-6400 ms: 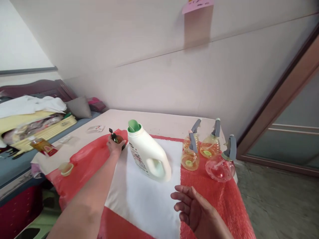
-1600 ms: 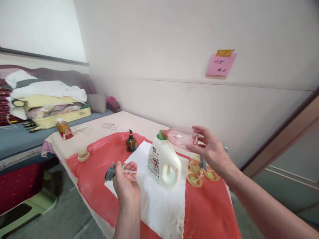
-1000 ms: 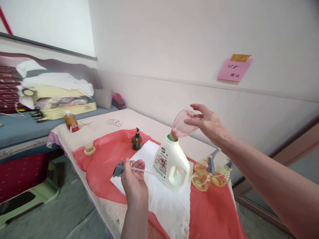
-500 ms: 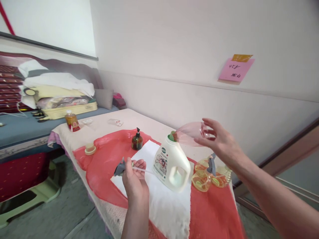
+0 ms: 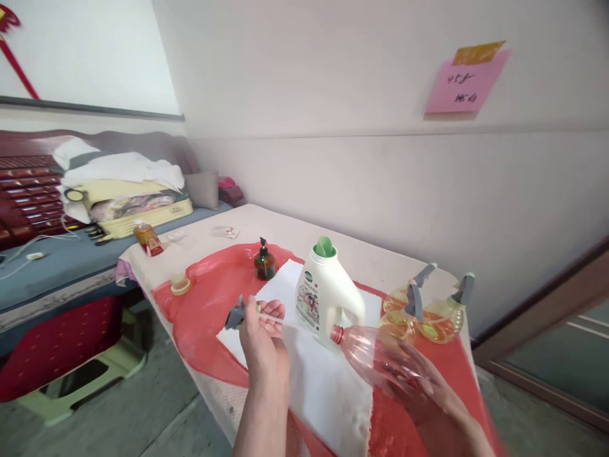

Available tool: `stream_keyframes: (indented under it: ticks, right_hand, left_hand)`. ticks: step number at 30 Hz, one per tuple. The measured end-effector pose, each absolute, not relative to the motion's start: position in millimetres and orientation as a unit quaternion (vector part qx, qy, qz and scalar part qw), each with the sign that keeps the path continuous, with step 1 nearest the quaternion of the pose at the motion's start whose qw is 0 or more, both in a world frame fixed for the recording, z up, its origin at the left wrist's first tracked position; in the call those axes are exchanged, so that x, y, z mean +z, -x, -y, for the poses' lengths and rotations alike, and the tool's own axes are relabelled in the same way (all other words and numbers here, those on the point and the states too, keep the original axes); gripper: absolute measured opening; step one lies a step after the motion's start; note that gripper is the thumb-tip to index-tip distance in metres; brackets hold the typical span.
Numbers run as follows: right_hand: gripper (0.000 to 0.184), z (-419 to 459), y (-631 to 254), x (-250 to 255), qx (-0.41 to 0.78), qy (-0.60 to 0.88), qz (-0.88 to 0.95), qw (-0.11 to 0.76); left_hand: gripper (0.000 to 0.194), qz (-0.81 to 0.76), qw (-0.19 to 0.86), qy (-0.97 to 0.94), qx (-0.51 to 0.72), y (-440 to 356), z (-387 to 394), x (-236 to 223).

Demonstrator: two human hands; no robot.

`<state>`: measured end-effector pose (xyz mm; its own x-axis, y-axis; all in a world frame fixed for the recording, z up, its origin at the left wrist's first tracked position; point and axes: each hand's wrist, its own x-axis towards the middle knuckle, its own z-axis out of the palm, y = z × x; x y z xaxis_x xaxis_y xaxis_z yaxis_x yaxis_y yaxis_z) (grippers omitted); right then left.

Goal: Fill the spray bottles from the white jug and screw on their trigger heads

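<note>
My right hand (image 5: 428,397) grips a clear pink bottle (image 5: 368,355) from below, low over the red cloth (image 5: 200,311), its open neck pointing left at the base of the white detergent jug (image 5: 328,295). A green funnel (image 5: 325,246) sits in the jug's mouth. My left hand (image 5: 263,339) is closed on a grey spray head (image 5: 235,315), whose thin tube runs right towards the jug. A white towel (image 5: 323,387) lies under the jug.
Three spray bottles of yellow liquid (image 5: 428,311) stand right of the jug. A dark pump bottle (image 5: 264,261), a small yellow lid (image 5: 180,284) and an amber bottle (image 5: 148,237) sit further left. A bed with piled bedding (image 5: 118,190) lies beyond. A pink note (image 5: 464,82) hangs on the wall.
My right hand has brought the pink bottle down from the funnel at the jug's mouth to beside the jug's base. My left hand has kept the spray head in place.
</note>
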<state>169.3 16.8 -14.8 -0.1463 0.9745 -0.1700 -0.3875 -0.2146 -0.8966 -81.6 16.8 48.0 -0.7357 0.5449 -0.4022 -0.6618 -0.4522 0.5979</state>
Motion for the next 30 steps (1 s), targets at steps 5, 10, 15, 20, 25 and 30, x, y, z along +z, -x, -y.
stream_keyframes:
  ticks: [5,10,15,20,25,30]
  right_hand:
    - [0.058,-13,-174,-21,0.679,0.397,0.386,0.482]
    - [0.057,-2,-159,-15,0.691,0.385,0.352,0.501]
    - [0.064,12,-148,-9,0.684,0.356,0.334,0.543]
    - [0.064,16,-153,0,0.677,0.365,0.346,0.537]
    - [0.061,17,-159,4,0.673,0.366,0.35,0.54]
    - [0.06,14,-159,-8,0.677,0.358,0.365,0.53]
  left_hand:
    - [0.03,-0.406,0.341,0.057,0.846,70,-22,43]
    - [0.032,-0.419,0.431,-0.014,0.799,34,-22,35]
    - [0.041,-0.408,0.549,-0.064,0.727,-1,-16,29]
    - [0.04,-0.388,0.571,-0.07,0.72,-6,-17,27]
    - [0.04,-0.415,0.541,-0.104,0.724,-7,-17,27]
    - [0.036,-0.433,0.516,-0.13,0.727,-10,-14,28]
